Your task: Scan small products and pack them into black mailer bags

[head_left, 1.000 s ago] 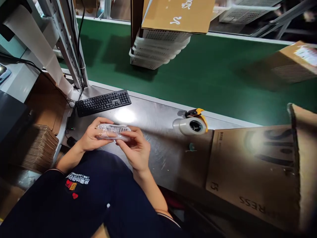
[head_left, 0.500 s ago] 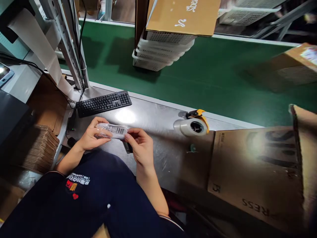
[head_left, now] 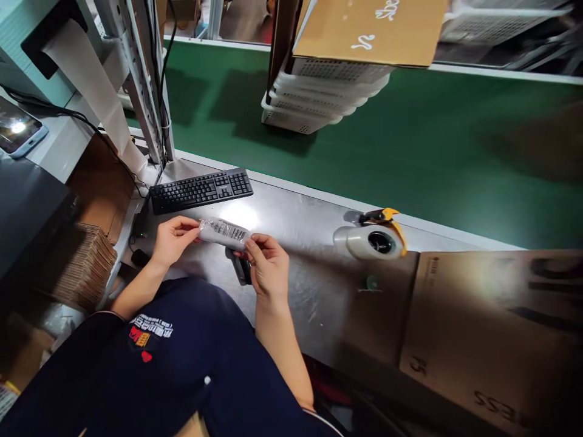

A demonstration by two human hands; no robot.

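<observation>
A small clear plastic packet with a barcode label [head_left: 224, 232] is stretched between my hands above the metal worktop [head_left: 296, 279]. My left hand [head_left: 175, 238] pinches its left end between thumb and fingers. At the other end, my right hand [head_left: 269, 262] grips the packet's right corner the same way. What lies inside the wrapping I cannot make out. Under the packet, a dark handheld device [head_left: 240, 267] lies on the worktop, partly hidden by my right hand. Just beyond the packet sits a black keyboard [head_left: 201, 190].
A tape dispenser with a clear roll [head_left: 373, 238] stands on the worktop to the right, beside a large cardboard box [head_left: 483, 321]. Behind runs a green conveyor belt [head_left: 218, 133] carrying stacked white baskets [head_left: 291, 118] under a carton [head_left: 368, 30]. Flat cardboard [head_left: 86, 261] is stacked at left.
My left hand has slid back to the packet's left end, uncovering more of the label. The view has shifted, and the carton at the right of the belt has left the picture.
</observation>
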